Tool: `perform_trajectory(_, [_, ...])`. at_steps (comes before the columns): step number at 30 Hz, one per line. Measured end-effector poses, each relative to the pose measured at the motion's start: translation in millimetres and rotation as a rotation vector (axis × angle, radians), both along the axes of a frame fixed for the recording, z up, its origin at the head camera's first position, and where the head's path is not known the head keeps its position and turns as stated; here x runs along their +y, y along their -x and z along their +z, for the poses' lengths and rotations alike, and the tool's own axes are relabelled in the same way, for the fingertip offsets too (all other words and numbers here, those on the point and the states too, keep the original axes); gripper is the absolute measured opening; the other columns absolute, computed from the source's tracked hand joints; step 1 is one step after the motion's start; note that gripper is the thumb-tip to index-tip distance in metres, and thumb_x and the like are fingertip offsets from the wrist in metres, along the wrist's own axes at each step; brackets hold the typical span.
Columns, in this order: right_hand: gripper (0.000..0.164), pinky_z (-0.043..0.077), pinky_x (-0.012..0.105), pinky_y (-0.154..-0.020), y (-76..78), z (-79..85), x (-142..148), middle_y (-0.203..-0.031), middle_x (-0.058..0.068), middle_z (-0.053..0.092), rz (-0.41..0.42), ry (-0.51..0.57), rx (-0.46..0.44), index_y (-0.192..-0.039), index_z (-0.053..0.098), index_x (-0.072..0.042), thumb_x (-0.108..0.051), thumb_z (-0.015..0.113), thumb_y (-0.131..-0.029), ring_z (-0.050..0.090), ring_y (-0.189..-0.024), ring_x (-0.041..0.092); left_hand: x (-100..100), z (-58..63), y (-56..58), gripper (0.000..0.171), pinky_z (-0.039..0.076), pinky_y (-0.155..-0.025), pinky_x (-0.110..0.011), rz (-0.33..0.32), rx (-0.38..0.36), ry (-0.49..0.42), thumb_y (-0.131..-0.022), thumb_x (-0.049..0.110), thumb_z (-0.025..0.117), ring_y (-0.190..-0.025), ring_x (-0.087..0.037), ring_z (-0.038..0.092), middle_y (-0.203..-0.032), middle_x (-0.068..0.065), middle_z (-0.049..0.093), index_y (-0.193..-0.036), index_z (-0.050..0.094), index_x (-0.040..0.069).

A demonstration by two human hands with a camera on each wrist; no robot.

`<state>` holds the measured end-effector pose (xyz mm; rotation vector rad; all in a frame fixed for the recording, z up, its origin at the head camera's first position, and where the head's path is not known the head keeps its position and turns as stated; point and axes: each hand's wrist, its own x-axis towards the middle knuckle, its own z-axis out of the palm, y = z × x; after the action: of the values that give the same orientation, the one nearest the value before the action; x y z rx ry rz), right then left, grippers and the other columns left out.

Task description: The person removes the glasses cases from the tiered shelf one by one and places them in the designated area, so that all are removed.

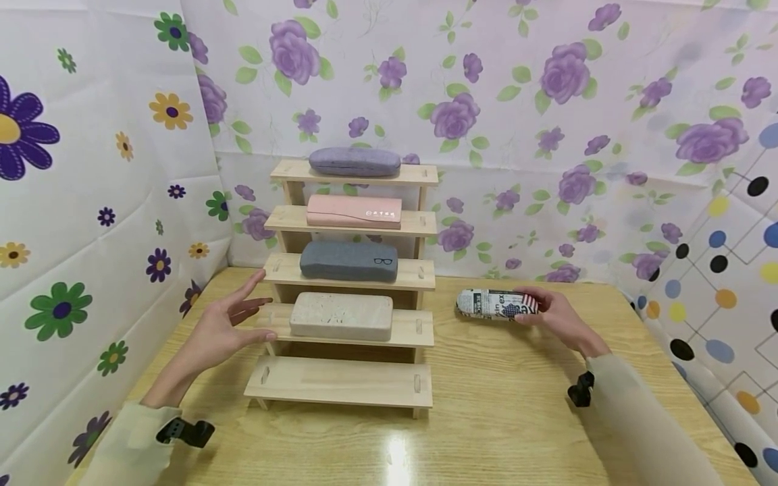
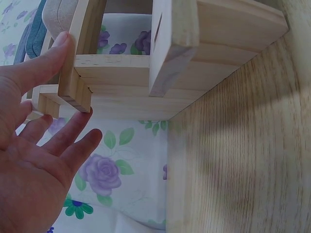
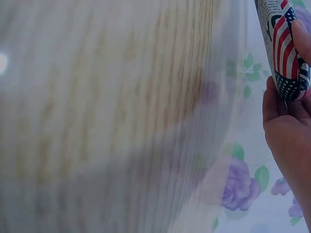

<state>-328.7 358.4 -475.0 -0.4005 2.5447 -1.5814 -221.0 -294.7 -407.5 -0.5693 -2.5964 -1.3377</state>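
My right hand [image 1: 556, 316] grips the right end of a glasses case [image 1: 489, 304] printed with newspaper text and flag stripes, over the table's right side. In the right wrist view, the thumb and fingers hold the case's striped end [image 3: 285, 53]. My left hand [image 1: 219, 332] is at the left side of a stepped wooden rack [image 1: 337, 381], fingers spread and fairly straight. In the left wrist view, its thumb and fingertips are at a board's end [image 2: 75, 90]. On the rack's boards lie a purple case [image 1: 355, 162], a pink case [image 1: 352, 210], a blue-grey case [image 1: 348, 262] and a cream case [image 1: 342, 316].
The rack stands on a wood-grain table [image 1: 486, 412], left of the middle. A flower-print cloth [image 1: 486, 81] hangs behind. More patterned cloth covers the left wall [image 1: 109, 182] and the right wall [image 1: 723, 283].
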Motion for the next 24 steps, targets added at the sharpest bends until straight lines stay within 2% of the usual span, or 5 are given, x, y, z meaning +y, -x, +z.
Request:
perform_trajectory(2, [0.075, 0.047, 0.023, -0.101, 3.8, -1.1, -0.9, -0.157, 0.019, 0.049, -0.007, 0.001, -0.003, -0.155, 0.05, -0.002, -0.014, 0.085, -0.089, 0.049, -0.137, 0.037, 0.0, -0.1, -0.2, 0.109, 0.043, -0.108, -0.043, 0.004, 0.0, 0.002, -0.083, 0.016, 0.092, -0.133, -0.04, 0.058, -0.171, -0.009, 0.027, -0.169, 0.027, 0.03])
perform_trajectory(8, [0.074, 0.056, 0.03, -0.088, 10.1, -2.6, -4.6, -0.144, 0.025, 0.055, -0.039, 0.009, -0.04, -0.154, 0.051, -0.002, -0.009, 0.084, -0.089, 0.062, -0.112, 0.029, -0.1, -0.3, -0.5, 0.109, 0.043, -0.108, -0.045, -0.001, -0.01, -0.009, -0.084, 0.016, 0.092, -0.134, -0.039, 0.058, -0.171, -0.009, 0.026, -0.169, 0.026, 0.031])
perform_trajectory(16, [0.075, 0.056, 0.029, -0.088, 12.3, -1.8, -8.3, -0.143, 0.029, 0.054, -0.033, 0.03, -0.065, -0.155, 0.048, 0.0, -0.004, 0.083, -0.089, 0.06, -0.113, 0.03, -0.6, -0.5, 0.1, 0.11, 0.042, -0.108, -0.045, -0.004, -0.004, -0.01, -0.083, 0.015, 0.093, -0.134, -0.041, 0.057, -0.171, -0.01, 0.026, -0.169, 0.026, 0.03])
perform_trajectory(24, [0.075, 0.052, 0.026, -0.092, 19.0, -3.7, -6.2, -0.149, 0.026, 0.052, 0.0, -0.047, -0.049, -0.155, 0.049, -0.001, -0.008, 0.084, -0.089, 0.056, -0.124, 0.037, 0.2, -0.4, 0.4, 0.11, 0.042, -0.108, -0.047, 0.006, -0.016, -0.011, -0.083, 0.017, 0.093, -0.134, -0.042, 0.057, -0.171, -0.011, 0.026, -0.169, 0.026, 0.032])
